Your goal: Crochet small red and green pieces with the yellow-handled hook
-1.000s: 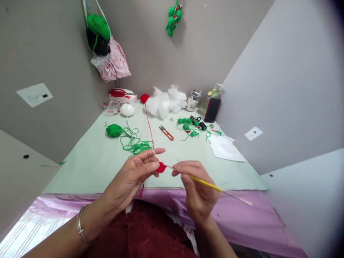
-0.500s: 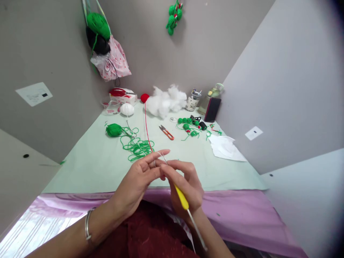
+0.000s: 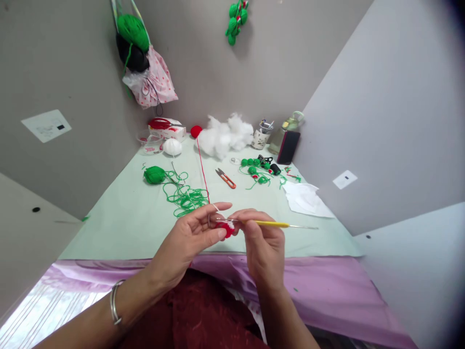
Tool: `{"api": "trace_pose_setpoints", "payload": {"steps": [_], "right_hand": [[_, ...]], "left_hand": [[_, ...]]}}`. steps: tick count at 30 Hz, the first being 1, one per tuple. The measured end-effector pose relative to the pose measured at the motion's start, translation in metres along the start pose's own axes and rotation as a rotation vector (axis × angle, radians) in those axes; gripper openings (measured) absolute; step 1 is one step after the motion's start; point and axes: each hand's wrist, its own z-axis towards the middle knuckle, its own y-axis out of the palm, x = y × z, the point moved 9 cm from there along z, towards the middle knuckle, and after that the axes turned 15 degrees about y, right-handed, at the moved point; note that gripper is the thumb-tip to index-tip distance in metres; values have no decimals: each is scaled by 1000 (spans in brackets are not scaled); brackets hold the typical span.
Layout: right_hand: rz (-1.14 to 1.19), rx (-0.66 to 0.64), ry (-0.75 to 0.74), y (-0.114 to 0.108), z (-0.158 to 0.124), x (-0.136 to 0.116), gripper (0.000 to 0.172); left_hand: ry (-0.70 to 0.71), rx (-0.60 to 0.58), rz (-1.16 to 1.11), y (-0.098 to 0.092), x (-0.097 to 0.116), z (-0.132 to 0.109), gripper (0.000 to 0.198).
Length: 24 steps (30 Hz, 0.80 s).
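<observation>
Between the thumb and fingers of my left hand [image 3: 192,235] is a small red and white crochet piece [image 3: 227,229]. White yarn [image 3: 215,207] runs over the raised index finger of that hand. My right hand [image 3: 264,242] is closed on a crochet hook [image 3: 271,224] with a yellow handle, lying nearly level. Its thin metal tip reaches left across the white edge of the piece; whether it is through a stitch I cannot tell. A red strand [image 3: 203,169] leads from a red yarn ball [image 3: 196,131] at the back toward my left hand.
A green yarn ball [image 3: 154,175] with loose strands lies left, a white ball [image 3: 172,147] behind it. Thread snips [image 3: 225,178] lie mid-table. Stuffing [image 3: 225,137], a pen cup [image 3: 261,135], a phone [image 3: 288,147], small green crochet balls [image 3: 252,170] and white paper [image 3: 307,198] stand or lie beyond.
My right hand has turned and shifted right, swinging the hook from a steep downward slant to nearly level. The red and white piece, mostly hidden before, now shows between my hands.
</observation>
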Motion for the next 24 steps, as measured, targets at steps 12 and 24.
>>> {"api": "trace_pose_setpoints", "payload": {"steps": [12,24], "right_hand": [[-175,-47,-88,0,-8,-17,19],[-639,-38,-493,17,-35,-38,24]], "left_hand": [[55,10,89,-6,7,0,30],[115,44,173,-5,18,-1,39]]}}
